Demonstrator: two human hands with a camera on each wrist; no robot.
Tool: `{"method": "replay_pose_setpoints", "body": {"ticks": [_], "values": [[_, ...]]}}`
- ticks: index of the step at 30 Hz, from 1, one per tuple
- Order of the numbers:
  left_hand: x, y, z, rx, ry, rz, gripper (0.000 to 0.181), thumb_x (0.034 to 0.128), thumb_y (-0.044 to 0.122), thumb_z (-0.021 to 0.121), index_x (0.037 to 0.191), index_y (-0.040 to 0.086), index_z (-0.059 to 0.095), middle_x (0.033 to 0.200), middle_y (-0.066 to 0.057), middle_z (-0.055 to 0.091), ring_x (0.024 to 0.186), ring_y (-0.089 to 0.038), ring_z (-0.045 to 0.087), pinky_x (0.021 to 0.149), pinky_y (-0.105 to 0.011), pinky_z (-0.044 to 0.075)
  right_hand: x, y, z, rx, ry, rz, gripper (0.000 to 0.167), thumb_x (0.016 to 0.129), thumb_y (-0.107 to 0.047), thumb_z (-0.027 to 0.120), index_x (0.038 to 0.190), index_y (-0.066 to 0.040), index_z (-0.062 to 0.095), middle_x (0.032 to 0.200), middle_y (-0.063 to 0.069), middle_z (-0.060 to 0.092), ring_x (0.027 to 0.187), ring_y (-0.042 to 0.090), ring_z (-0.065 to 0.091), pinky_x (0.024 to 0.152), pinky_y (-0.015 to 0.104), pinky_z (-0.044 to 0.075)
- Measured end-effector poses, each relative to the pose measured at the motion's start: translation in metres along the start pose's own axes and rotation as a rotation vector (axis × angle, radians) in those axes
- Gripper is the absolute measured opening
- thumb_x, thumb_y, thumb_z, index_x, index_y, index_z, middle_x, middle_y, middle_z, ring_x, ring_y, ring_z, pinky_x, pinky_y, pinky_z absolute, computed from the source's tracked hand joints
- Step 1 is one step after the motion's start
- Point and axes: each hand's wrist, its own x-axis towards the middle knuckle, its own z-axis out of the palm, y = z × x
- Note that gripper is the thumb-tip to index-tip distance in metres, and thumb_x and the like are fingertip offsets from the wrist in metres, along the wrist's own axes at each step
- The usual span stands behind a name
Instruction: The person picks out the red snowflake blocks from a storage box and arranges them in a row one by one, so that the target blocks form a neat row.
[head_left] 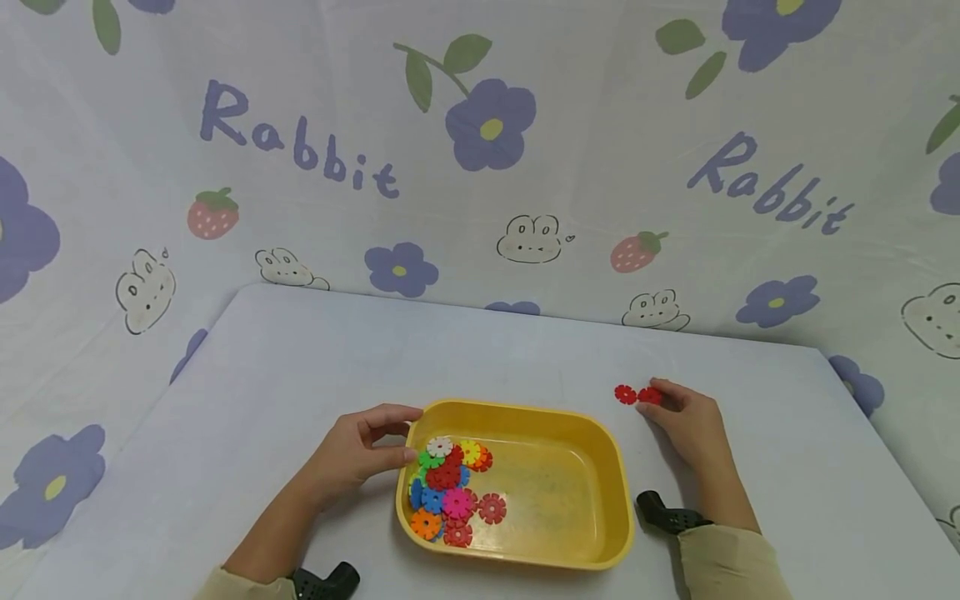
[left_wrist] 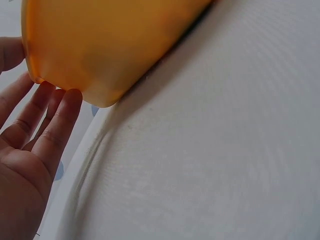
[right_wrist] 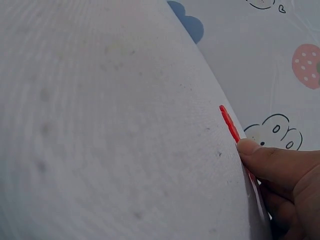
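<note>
Hands (head_left: 352, 454) on tray (head_left: 551, 492) and red disc (head_left: 648, 396) before 2 "Rabbit" prints (head_left: 301, 143).

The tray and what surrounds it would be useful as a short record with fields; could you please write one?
Tray: yellow, on the white table
Contents: multicoloured discs, gathered in the tray's left half
Left hand: touches the tray's left end
Right hand: pinches the right red disc
Left red disc: beside the right one; whether joined, unclear
Backdrop: pale, printed with "Rabbit"
</note>
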Motion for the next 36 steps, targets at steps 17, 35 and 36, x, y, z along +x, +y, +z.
{"method": "replay_pose_setpoints", "body": {"ticks": [17, 35, 36], "values": [[-0.002, 0.003, 0.0, 0.006, 0.011, -0.004, 0.044, 0.0855, 0.015, 0.076, 0.128, 0.015, 0.065, 0.13, -0.002, 0.064, 0.117, -0.027, 0.059, 0.09, -0.025, 0.055, 0.001, 0.0, 0.001, -0.002, 0.005, 0.003, 0.059, 0.09, -0.034, 0.071, 0.142, -0.013, 0.053, 0.15, 0.014, 0.046, 0.144, 0.036, 0.034, 0.114, 0.055, 0.032], [0.001, 0.0, 0.0, 0.019, 0.012, 0.039, 0.041, 0.0869, 0.014, 0.074, 0.127, 0.012, 0.065, 0.129, -0.005, 0.064, 0.117, -0.027, 0.059, 0.095, -0.025, 0.053, -0.006, -0.036, -0.03, 0.26, -0.055, -0.009, 0.068, 0.086, -0.057, 0.066, 0.141, -0.02, 0.054, 0.146, 0.005, 0.053, 0.138, 0.027, 0.044, 0.111, 0.047, 0.04], [0.001, -0.001, 0.0, 0.018, 0.013, 0.044, 0.04, 0.0871, 0.014, 0.074, 0.126, 0.011, 0.065, 0.129, -0.005, 0.064, 0.117, -0.026, 0.059, 0.095, -0.025, 0.053, -0.007, -0.042, -0.033, 0.261, -0.054, -0.043, 0.068, 0.086, -0.057, 0.066, 0.141, -0.019, 0.054, 0.144, 0.005, 0.055, 0.136, 0.026, 0.047, 0.11, 0.045, 0.041]]}}
